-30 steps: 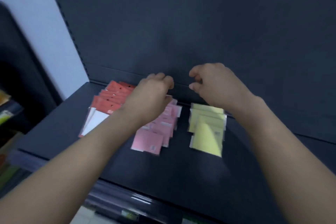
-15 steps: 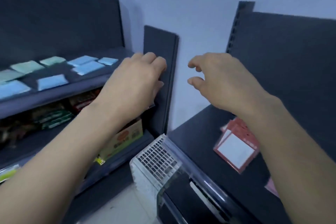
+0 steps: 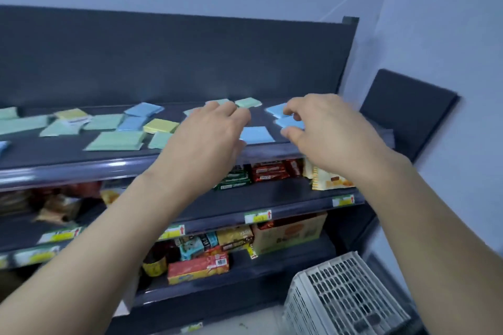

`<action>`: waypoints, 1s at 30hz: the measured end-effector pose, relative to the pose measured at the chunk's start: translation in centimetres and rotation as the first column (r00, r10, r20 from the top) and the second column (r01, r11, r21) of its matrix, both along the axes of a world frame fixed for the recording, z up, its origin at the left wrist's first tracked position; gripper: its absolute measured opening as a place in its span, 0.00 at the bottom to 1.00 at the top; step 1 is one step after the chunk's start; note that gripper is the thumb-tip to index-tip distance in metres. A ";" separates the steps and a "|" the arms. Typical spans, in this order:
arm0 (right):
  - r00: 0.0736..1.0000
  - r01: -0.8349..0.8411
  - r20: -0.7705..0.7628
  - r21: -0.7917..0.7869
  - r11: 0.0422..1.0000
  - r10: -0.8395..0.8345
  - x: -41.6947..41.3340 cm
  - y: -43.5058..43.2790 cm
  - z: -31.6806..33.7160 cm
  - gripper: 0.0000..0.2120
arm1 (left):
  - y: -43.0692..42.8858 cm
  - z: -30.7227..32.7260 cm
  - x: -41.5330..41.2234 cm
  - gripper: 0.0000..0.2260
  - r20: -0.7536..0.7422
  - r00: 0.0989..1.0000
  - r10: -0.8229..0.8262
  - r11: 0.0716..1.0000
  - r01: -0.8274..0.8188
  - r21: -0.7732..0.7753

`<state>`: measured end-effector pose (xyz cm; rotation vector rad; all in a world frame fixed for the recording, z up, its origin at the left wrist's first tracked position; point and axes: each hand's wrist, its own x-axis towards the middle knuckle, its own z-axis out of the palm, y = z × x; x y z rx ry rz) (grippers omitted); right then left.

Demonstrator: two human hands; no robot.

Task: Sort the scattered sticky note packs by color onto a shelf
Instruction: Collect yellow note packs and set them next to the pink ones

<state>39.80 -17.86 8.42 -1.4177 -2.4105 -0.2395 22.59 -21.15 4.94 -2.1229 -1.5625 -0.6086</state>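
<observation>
My left hand (image 3: 209, 141) and right hand (image 3: 324, 130) hover over the front of the top shelf (image 3: 81, 168), fingers loosely bent, holding nothing. Green, blue and yellow packs (image 3: 117, 140) lie scattered flat on that shelf. One blue pack (image 3: 257, 134) shows between my hands.
</observation>
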 end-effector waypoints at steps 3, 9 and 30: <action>0.997 -0.075 0.000 -0.018 0.997 0.075 -3.8 2.5 -0.7 0.12 | 0.6 -0.8 -3.7 0.09 0.041 0.993 0.110 0.994 -0.108 -0.032; 0.966 -0.257 -0.002 -0.041 0.965 0.257 -10.8 7.7 -1.8 0.11 | 2.0 -1.4 -9.4 0.10 0.072 0.940 0.334 0.941 -0.328 -0.085; 0.858 -0.453 0.064 -0.369 0.811 0.509 -30.0 21.5 -5.1 0.14 | 8.9 -3.0 -21.8 0.10 0.088 0.723 0.685 0.721 -0.656 -0.222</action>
